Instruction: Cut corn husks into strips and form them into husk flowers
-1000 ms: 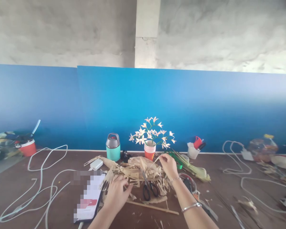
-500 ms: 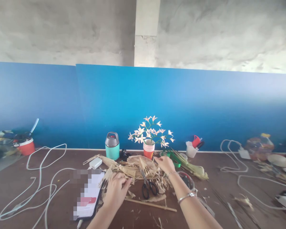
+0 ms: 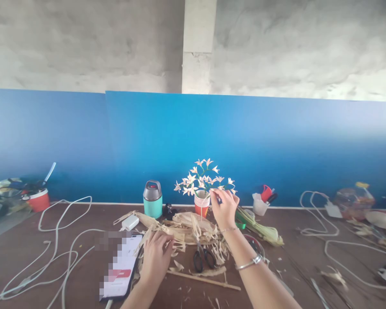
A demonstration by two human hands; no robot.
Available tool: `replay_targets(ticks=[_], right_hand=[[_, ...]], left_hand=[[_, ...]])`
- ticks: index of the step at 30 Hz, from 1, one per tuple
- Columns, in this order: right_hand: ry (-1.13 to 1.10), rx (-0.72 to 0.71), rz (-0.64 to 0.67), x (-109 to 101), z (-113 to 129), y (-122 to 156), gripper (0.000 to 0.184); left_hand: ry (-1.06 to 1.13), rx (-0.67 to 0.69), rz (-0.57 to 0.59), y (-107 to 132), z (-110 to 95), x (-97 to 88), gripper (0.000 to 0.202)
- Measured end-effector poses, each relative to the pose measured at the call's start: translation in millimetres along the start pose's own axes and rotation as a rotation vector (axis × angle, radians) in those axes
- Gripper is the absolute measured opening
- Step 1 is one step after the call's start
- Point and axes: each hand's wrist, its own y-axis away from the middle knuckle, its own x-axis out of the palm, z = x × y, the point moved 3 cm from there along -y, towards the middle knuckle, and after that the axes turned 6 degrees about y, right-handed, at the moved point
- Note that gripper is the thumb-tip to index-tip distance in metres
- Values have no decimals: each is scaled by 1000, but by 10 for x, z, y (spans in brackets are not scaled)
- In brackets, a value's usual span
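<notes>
Right hand pinches a pale strip, flowers at its eleven o'clock; left hand bends over dry leaves. I can't tell its grip.

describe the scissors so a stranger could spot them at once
Below the blue wall stands a cup of white flowers; in front of it spreads a pile of dry husks. The scissors lie at the pile's near edge, set apart by two black loop handles.
</notes>
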Motion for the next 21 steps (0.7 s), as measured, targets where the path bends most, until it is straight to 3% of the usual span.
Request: replay_targets(ticks=[2,5,7,9,11,15,17,21], right_hand=[[-125,100,-114,-94,15,-50,24],[-375,348,-169,-180,-9,-18,27],[-443,440,-193,-245,7,38,28],[-371,387,-239,-350,82,79,25],[-254,214,-278,-474,220,89,20],[-160,-64,-225,-646,522,58,15],[-155,-76,-173,-691,613,50,15],[-205,6,-68,-711,662,105,16]], left_hand=[[28,3,-44,-27,-35,-41,14],[79,12,-90,-85,-155,-126,20],[108,33,-114,-135,-280,-190,20],[128,41,-138,-197,-419,-248,20],[123,70,-139,-271,-570,-282,21],[69,154,-163,-416,-843,-307,25],[49,151,-212,-459,-919,-315,28],[48,125,-142,-484,-959,-265,15]])
